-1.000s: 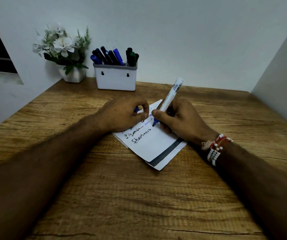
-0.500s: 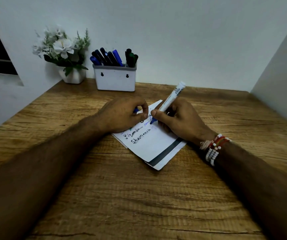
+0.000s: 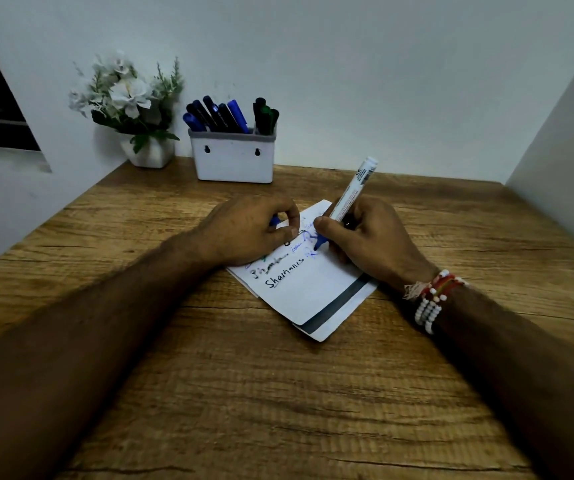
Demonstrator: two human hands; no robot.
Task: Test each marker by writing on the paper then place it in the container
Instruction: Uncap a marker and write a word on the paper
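A white sheet of paper (image 3: 313, 289) with handwritten lines lies tilted on the wooden desk (image 3: 278, 393). My right hand (image 3: 368, 237) grips a white marker (image 3: 351, 192) with a blue tip, and the tip touches the paper beside fresh blue strokes. My left hand (image 3: 251, 230) rests on the paper's upper left part, its fingers closed on a blue marker cap (image 3: 274, 221). A white container (image 3: 233, 157) with several blue, black and green markers stands at the back against the wall.
A white pot of white flowers (image 3: 129, 109) stands left of the container in the back corner. Walls close the desk at the back, left and right. Bare desk surface lies in front of the paper.
The marker tip has moved slightly down and right across the paper, leaving new blue strokes. The left hand has stayed in place on the paper.
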